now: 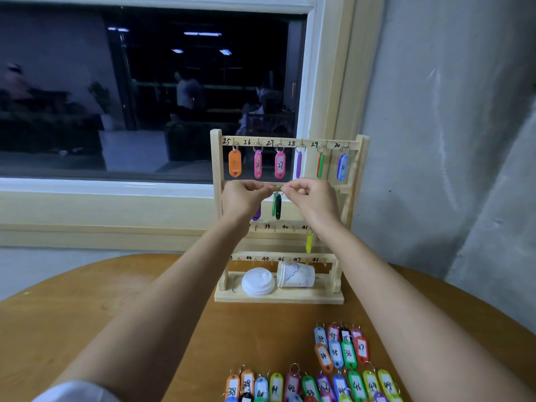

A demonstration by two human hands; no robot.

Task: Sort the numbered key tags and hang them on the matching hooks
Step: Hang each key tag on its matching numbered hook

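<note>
Both hands pinch the ring of a green key tag (277, 206) at the second rail of the wooden rack (216, 169)

The left hand (246, 198) and right hand (310, 198) come together fingertip to fingertip, fingers curled, thumbs and forefingers closed on the tag's ring. The tag hangs below them with its long axis vertical, ring end up, turned edge-on to the camera. On the top rail six tags hang the same way under numbers 25 to 30, from an orange tag (235, 163) to a blue tag (342, 167). A yellow tag (309, 243) hangs under 41. Loose tags (342, 352) lie flat on the surface (116, 314), rings pointing away from the person
</note>
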